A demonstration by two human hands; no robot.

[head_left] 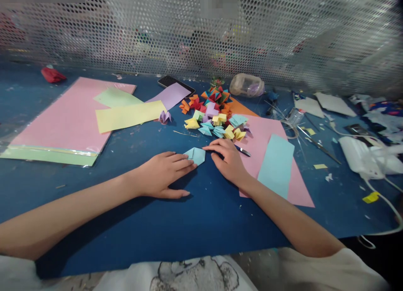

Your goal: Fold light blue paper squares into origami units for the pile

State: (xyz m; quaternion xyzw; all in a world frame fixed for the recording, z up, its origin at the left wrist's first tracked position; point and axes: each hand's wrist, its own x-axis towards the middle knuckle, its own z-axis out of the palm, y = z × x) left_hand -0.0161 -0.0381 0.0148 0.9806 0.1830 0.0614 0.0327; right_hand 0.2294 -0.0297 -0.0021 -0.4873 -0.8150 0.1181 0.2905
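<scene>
Small folded light-blue paper piece (198, 156) lies flat on dark-blue table (201, 228). L hand (166, 171), palm down, thumb out, rests fingers on its L side, no grasp; R hand (229, 161), loosely curled, index tip at its upper R corner, thumb apart, gripping nothing. Just beyond: multicolour folded-paper pile (214, 119). To R: light-blue paper strip (276, 165) atop pink paper sheet (261, 135). Far L: plastic-wrapped pink paper pack (67, 119). Bkgd: perforated metal screen (173, 30).

folded paper (199, 155): left side hidden under left hand (162, 173) | slim tool (243, 151): one end hidden behind right hand (228, 160), kind unclear | phone (170, 80): partly covered by lilac sheet (171, 96) | left arm (78, 207): cut off at left edge | shirt (195, 278): cut off at bottom | beyond mesh (126, 22): blurred shapes (143, 35) | specks (240, 206) on table (201, 228): too small to tell
</scene>
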